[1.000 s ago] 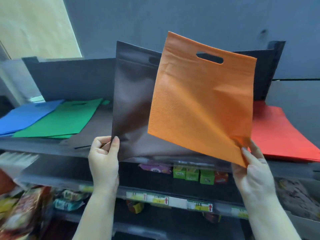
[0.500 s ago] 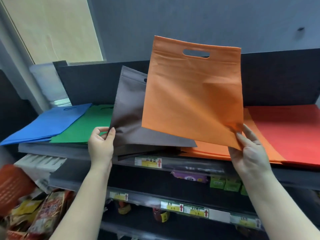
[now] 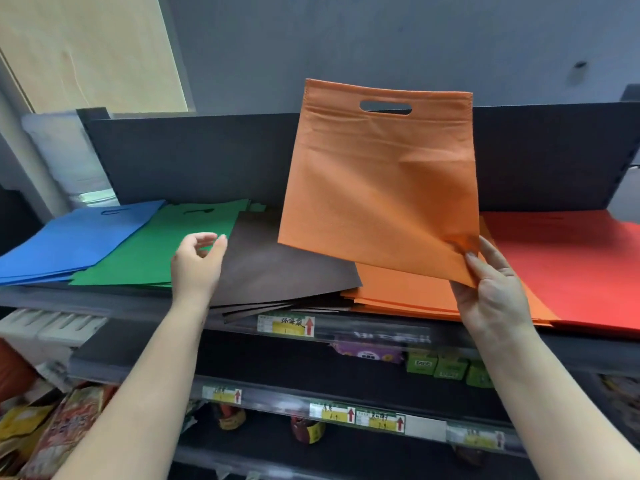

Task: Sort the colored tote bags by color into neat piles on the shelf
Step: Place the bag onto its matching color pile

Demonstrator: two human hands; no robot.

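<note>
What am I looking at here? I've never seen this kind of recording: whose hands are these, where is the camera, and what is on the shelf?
No machine: a person wears a camera on the head, looking down at their own hands. The right hand pinches the lower corner of an orange bag, holding it up. The left hand is open and holds nothing, over the brown pile. On the shelf, left to right, lie blue, green, brown, orange and red piles.
</note>
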